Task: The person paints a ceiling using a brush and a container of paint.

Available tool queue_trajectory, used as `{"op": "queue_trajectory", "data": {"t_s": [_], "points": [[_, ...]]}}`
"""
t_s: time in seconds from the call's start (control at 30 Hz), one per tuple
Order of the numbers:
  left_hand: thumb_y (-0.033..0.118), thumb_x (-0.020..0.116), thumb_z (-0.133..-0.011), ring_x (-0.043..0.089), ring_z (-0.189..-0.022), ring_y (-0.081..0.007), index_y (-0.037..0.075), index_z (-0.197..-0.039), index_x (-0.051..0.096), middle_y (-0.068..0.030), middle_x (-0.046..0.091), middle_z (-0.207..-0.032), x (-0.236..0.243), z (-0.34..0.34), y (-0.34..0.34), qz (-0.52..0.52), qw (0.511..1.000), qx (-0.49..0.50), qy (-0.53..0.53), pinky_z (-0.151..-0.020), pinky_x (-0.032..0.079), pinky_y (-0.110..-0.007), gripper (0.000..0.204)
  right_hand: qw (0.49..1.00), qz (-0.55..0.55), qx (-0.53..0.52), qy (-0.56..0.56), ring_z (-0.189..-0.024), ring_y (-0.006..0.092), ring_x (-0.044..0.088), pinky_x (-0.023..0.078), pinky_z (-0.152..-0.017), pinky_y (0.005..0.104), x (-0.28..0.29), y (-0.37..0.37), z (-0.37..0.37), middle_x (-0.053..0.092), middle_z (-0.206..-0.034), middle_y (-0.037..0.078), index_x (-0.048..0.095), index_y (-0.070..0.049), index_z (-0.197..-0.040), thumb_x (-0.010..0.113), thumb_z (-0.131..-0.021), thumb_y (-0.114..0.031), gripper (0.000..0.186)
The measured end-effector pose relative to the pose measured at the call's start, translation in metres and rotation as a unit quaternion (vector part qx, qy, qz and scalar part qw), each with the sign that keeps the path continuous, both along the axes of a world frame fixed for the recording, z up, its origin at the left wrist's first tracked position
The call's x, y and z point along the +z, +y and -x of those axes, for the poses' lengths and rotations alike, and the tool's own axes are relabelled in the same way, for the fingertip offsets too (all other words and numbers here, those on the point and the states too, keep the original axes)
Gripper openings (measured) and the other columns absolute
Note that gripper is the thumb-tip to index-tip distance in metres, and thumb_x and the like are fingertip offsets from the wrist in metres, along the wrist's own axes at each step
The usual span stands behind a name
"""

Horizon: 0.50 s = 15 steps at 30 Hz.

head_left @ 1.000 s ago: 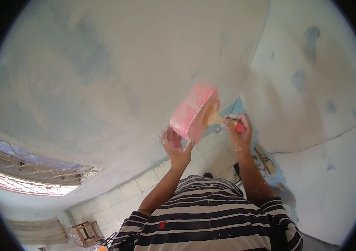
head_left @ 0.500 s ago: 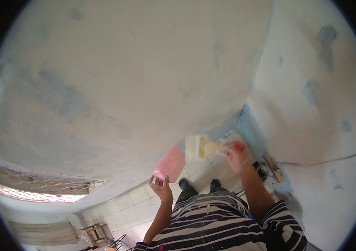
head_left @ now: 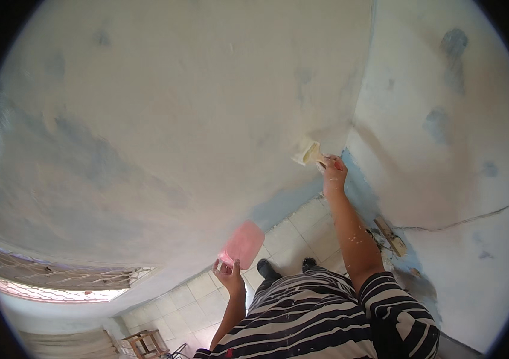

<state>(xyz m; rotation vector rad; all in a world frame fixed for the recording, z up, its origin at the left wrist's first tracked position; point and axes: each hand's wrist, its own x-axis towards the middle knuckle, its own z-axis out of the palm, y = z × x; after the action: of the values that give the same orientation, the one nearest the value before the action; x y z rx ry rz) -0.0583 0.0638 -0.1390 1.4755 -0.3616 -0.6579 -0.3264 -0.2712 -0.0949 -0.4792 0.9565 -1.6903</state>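
Observation:
A wide paintbrush [head_left: 311, 153] with pale bristles is gripped by its handle in my right hand [head_left: 334, 170]. Its bristles lie against the big pale wall [head_left: 206, 107], close to the corner on the right. Low in front of me, my left hand [head_left: 229, 277] is closed on the near edge of a pink plastic container [head_left: 243, 245]; what it holds inside does not show. Grey-blue patches mark the wall, and a bare light-blue strip [head_left: 284, 203] runs along its foot. White specks dot my right forearm.
The right-hand wall [head_left: 440, 179] meets the big wall at the corner. A cable [head_left: 464, 222] runs along it above a wooden piece [head_left: 391, 237]. A grille window [head_left: 63, 281] and a wooden stool [head_left: 145, 343] are at lower left. My boots stand on floor tiles [head_left: 293, 233].
My right hand has lifted the paintbrush from beside the pink container up and forward onto the wall near the corner. My left hand with the container has hardly moved.

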Motion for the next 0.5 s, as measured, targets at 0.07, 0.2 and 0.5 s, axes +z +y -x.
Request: {"op": "queue_trajectory", "data": {"t_s": [0.07, 0.2, 0.5], "points": [[-0.001, 0.071, -0.084, 0.052, -0.118, -0.0239, 0.004, -0.14, 0.023, -0.0181, 0.053, -0.124, 0.001, 0.004, -0.008, -0.01, 0.999, -0.036, 0.016, -0.099, 0.043, -0.038, 0.074, 0.999, -0.023, -0.003, 0.044, -0.093, 0.0204, 0.061, 0.055, -0.086, 0.0379, 0.0, -0.01, 0.009, 0.06, -0.098, 0.007, 0.063, -0.005, -0.098, 0.065, -0.091, -0.015, 0.012], [-0.001, 0.071, -0.084, 0.053, -0.116, -0.0238, 0.003, -0.139, 0.024, -0.0183, 0.053, -0.123, -0.008, 0.013, -0.003, -0.026, 0.999, -0.03, 0.007, -0.099, 0.043, -0.037, 0.072, 0.995, 0.078, -0.046, 0.043, -0.098, 0.024, 0.063, 0.055, -0.091, 0.0403, 0.193, -0.031, -0.005, 0.062, -0.101, 0.01, 0.06, -0.003, -0.102, 0.063, -0.092, -0.013, 0.014], [-0.003, 0.072, -0.081, 0.058, -0.101, -0.018, 0.0, -0.135, 0.029, -0.0149, 0.059, -0.112, -0.022, 0.027, -0.01, 0.011, 0.999, -0.034, 0.032, -0.09, 0.048, -0.032, 0.069, 0.999, -0.008, 0.04, -0.006, -0.1, 0.0272, 0.066, 0.057, -0.078, 0.0335, 0.036, -0.022, 0.012, 0.064, -0.111, 0.01, 0.058, -0.003, -0.114, 0.056, -0.094, -0.016, 0.024]]}}
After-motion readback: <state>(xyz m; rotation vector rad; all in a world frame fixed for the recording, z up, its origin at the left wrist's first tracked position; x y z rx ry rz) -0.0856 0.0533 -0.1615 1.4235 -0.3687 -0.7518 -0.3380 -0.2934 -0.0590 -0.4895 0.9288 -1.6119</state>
